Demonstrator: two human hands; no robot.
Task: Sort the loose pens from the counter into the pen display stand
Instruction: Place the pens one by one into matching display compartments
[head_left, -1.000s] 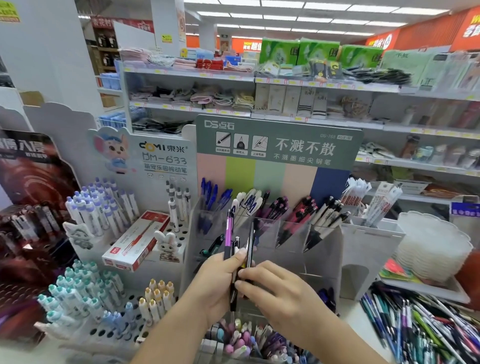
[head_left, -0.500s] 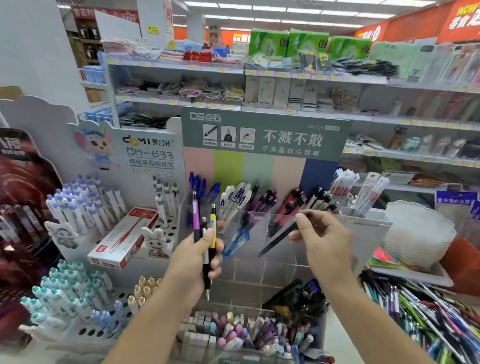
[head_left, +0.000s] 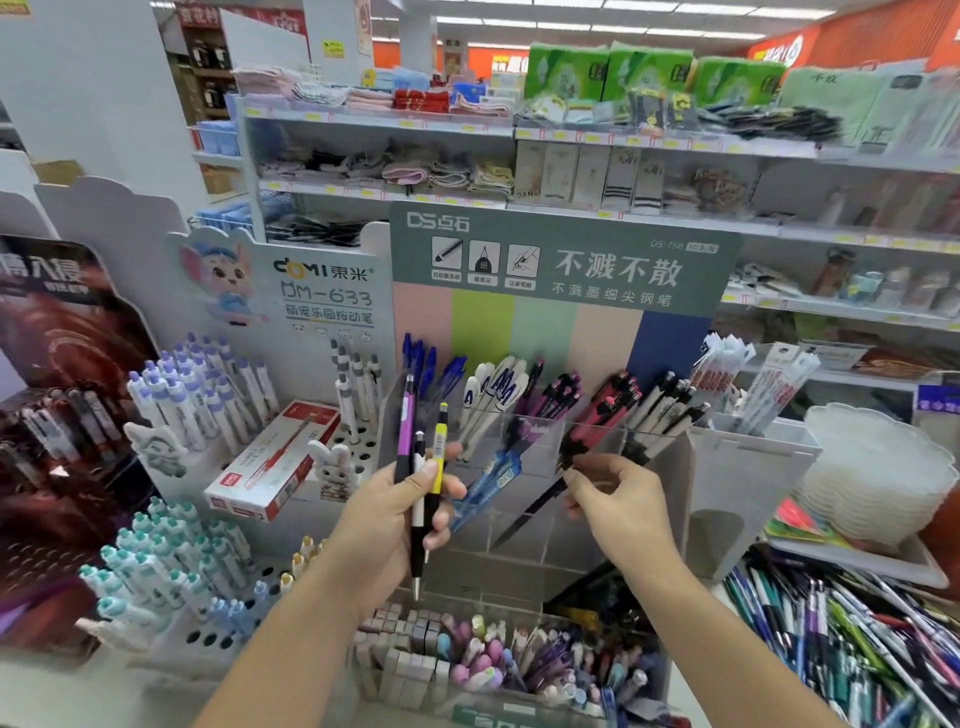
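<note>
Head view: your left hand (head_left: 387, 512) grips a purple pen (head_left: 405, 431), a yellow pen (head_left: 439, 449) and a white one upright. At three o'clock, your right hand (head_left: 613, 506) pinches a black pen (head_left: 530, 512) slanting against the clear display stand (head_left: 597, 441). Loose pens (head_left: 852, 639) lie on the bench at four o'clock.

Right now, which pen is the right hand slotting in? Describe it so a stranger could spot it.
Find the green-headed pen display stand with pastel stripes. In front of its clear compartments, the right hand pinches the top of a black pen, tip slanting down-left. It is all black, unlike the purple, white and yellow pens bunched in the left hand.
</note>
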